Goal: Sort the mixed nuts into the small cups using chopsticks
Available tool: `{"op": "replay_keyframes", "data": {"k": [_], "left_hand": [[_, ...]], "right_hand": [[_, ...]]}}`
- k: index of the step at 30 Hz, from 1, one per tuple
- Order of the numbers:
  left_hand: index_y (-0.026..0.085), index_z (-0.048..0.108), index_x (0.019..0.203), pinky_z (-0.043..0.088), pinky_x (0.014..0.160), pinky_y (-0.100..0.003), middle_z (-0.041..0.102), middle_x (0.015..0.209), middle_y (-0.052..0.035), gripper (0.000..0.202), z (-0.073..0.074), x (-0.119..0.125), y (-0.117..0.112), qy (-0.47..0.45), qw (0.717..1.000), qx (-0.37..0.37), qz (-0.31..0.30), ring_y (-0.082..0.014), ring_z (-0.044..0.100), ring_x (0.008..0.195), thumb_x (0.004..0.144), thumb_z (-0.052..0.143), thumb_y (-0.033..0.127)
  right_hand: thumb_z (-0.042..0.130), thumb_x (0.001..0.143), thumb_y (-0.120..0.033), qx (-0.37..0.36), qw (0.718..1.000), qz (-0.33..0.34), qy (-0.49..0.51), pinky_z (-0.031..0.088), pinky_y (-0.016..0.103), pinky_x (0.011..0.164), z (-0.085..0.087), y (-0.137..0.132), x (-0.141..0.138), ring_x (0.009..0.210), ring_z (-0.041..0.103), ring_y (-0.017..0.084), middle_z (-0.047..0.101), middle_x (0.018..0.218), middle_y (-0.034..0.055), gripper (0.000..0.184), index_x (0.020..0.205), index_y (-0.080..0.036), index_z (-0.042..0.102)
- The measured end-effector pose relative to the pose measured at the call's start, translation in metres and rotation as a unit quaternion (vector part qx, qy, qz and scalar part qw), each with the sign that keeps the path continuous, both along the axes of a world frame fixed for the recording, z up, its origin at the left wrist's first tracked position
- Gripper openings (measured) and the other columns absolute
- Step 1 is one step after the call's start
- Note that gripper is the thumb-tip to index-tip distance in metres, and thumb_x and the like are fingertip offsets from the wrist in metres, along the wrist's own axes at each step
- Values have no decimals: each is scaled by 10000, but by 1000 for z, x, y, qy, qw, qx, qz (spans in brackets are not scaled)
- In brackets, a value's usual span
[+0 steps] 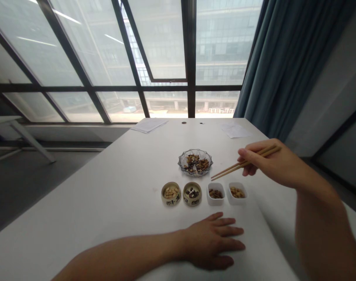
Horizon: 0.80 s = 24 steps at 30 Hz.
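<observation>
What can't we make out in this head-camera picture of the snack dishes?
Head view:
- The nuts in the glass dish: too small to tell each kind.
- The markings on the round tins: too small, curving away.
- The paper sheet: any print too distant.
- The chopsticks: partly hidden by the fingers of the right hand.

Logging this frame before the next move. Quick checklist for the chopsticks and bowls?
1. Wooden chopsticks held in right hand: ok.
2. Food between chopstick tips: not ok, none visible.
3. Left hand flat on white table, apart from the bowls: ok.
4. Glass dish holds nuts: ok.
5. Round printed bowls and white square bowls hold food: ok.
6. Same nut types in every bowl: cannot tell.
</observation>
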State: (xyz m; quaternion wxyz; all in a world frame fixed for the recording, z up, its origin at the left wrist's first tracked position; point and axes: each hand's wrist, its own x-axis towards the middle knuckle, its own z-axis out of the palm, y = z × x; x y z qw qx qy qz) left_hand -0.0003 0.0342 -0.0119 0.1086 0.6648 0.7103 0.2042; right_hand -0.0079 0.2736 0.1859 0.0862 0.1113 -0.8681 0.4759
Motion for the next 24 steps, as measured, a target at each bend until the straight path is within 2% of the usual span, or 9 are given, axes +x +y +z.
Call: {"op": "replay_keyframes", "data": {"k": [3,7,12,17,21,24], "left_hand": [[236,526,1513,179,1303,-548,428,1654,-61,505,1,0,0,4,1000,0,2,-299,312,1571,1058,489,450],[234,530,1511,185,1302,-547,427,1654,-61,507,-2,1,0,11,1000,0,1,-296,304,1574,1057,492,455],[236,520,1515,184,1299,-555,418,1660,-59,506,-3,0,0,14,1000,2,0,-293,302,1575,1065,469,463],[223,527,1507,168,1307,-538,423,1657,-60,500,-2,1,0,12,1000,9,-4,-298,301,1575,1067,468,454],[222,523,1513,160,1312,-527,419,1659,-54,500,-2,2,1,14,1000,10,-1,-297,293,1578,1073,461,450],[222,526,1509,172,1311,-527,426,1655,-49,495,-2,3,2,26,1000,7,4,-298,301,1575,1076,464,452]], "right_hand": [[704,939,-570,-30,997,-47,55,572,253,513,-2,0,-6,565,727,194,759,653,82,436,807,-163,785],[701,950,-543,-48,989,-91,110,554,255,503,-14,-5,-24,560,719,188,763,675,77,412,815,-163,782],[669,979,-505,-38,993,-56,100,526,260,513,-33,-21,-41,567,708,181,742,661,56,409,771,-162,752],[640,1001,-484,-13,994,-29,102,504,261,532,-37,-36,-40,573,695,172,725,637,37,414,754,-171,749],[634,997,-513,-24,993,-39,113,514,276,537,-47,-33,-54,560,696,185,732,634,50,429,795,-163,780],[644,976,-561,-48,992,-42,111,535,291,547,-63,-23,-80,567,707,204,741,642,69,466,806,-153,792]]}}
